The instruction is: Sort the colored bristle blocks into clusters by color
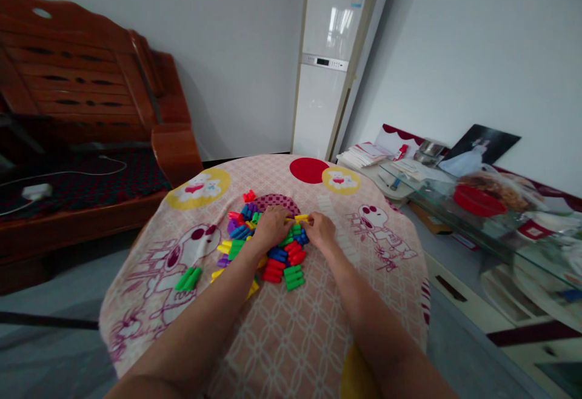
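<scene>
A pile of bullet-shaped plastic building blocks in red, green, blue, yellow and purple lies on the cloth-covered round table [282, 338]. Over the far side of the pile, my right hand [321, 230] pinches a yellow building block [301, 219] between thumb and fingers. My left hand [271, 227] is closed at the other end of the yellow, its fingertips close to those of the right; whether this is one piece or two joined, I cannot tell. Nearest me are a red block [273, 270] and a green block [294, 278]. My left forearm hides part of the pile.
One green block [188, 279] lies apart at the left, and a small red block [249, 196] beyond the pile. A wooden bench [82, 90] stands at the left. On the right, a glass-topped cabinet [454, 205] holds papers, a red bowl [479, 201] and bags.
</scene>
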`<action>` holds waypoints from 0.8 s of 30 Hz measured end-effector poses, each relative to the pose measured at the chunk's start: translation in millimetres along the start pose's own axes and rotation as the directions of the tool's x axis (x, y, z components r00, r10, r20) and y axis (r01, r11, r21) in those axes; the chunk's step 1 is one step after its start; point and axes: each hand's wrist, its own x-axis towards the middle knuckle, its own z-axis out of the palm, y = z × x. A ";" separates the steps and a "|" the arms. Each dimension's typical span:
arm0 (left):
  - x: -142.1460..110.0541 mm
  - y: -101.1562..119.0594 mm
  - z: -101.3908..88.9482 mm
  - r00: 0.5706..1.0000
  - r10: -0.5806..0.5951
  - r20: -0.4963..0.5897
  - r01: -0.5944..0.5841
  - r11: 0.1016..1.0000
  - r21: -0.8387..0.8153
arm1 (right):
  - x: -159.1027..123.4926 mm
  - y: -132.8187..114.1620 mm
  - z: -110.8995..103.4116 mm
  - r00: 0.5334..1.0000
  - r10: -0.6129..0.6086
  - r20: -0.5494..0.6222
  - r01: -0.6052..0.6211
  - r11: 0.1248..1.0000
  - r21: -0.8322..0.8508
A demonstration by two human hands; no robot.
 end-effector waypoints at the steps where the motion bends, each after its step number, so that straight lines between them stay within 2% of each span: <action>1: -0.1 -1.8 -0.3 1.000 0.014 0.012 -0.014 1.000 0.001 | 0.7 1.4 0.6 1.000 0.003 -0.001 -0.003 0.999 0.051; 4: 1.0 -2.9 -2.5 0.999 0.023 0.033 -0.024 0.999 0.025 | 1.8 3.5 4.0 1.000 -0.014 -0.022 0.019 0.973 0.230; 8: 2.0 -3.1 -2.8 0.999 0.023 0.029 -0.023 1.000 0.010 | 1.6 0.3 9.3 0.996 -0.073 -0.048 0.086 0.888 0.451; 11: 1.2 -5.9 -2.7 0.999 0.035 0.016 -0.034 0.999 -0.035 | 5.4 7.3 1.8 0.996 -0.002 -0.093 0.050 0.858 0.511; 14: -0.3 -8.9 -3.5 0.999 0.045 0.007 -0.044 0.996 -0.080 | 12.4 37.7 -21.7 0.954 0.185 -0.236 -0.071 0.903 0.423; 16: -0.9 -10.0 -3.9 0.999 0.043 0.010 -0.041 0.995 -0.091 | 15.5 69.8 -41.5 0.883 0.274 -0.381 -0.160 0.939 0.306; 19: -1.0 -10.6 -3.6 1.000 0.024 0.010 -0.023 0.995 -0.097 | 15.5 119.2 -63.8 0.768 0.318 -0.556 -0.299 0.946 0.128; 21: -0.7 -11.0 -3.0 1.000 0.016 0.003 -0.015 0.994 -0.107 | 13.7 142.8 -69.0 0.765 0.345 -0.544 -0.391 0.920 0.033; 24: -0.2 -11.8 -2.5 1.000 0.023 -0.002 -0.023 0.992 -0.122 | 12.1 159.0 -65.7 0.806 0.365 -0.466 -0.433 0.900 -0.043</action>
